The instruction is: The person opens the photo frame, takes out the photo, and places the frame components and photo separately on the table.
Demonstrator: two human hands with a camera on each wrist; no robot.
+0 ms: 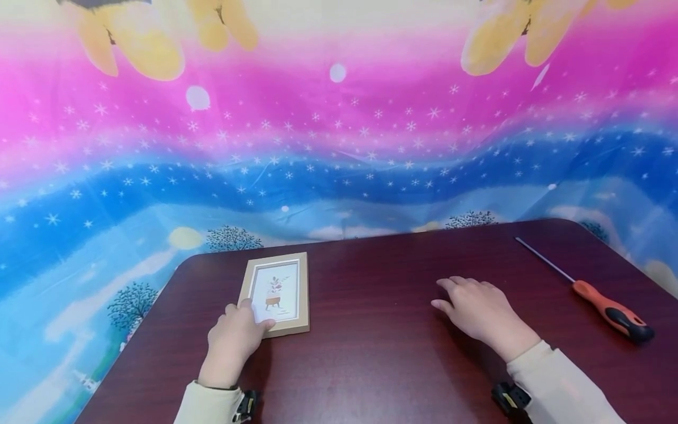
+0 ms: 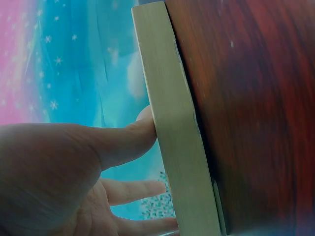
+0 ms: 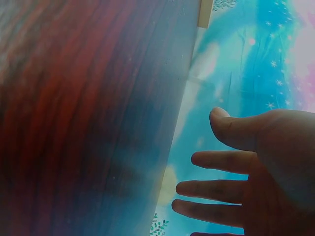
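The picture frame is pale tan with a silvery white inner edge; its white print shows a pinkish-red plant in a brown pot. Orange and black mark the handle of the screwdriver, grey its shaft. The desk is dark reddish brown, streaked with grain. The cloth carries pink and blue bands, white snowflakes and yellow shapes. The sleeves are plain cream.

The picture frame is rectangular, with a pale wood-toned border and a light inner edge; its print shows a leafy plant in a brown, legged pot on white; it lies face up on the counter, upright as the wearer sees it.
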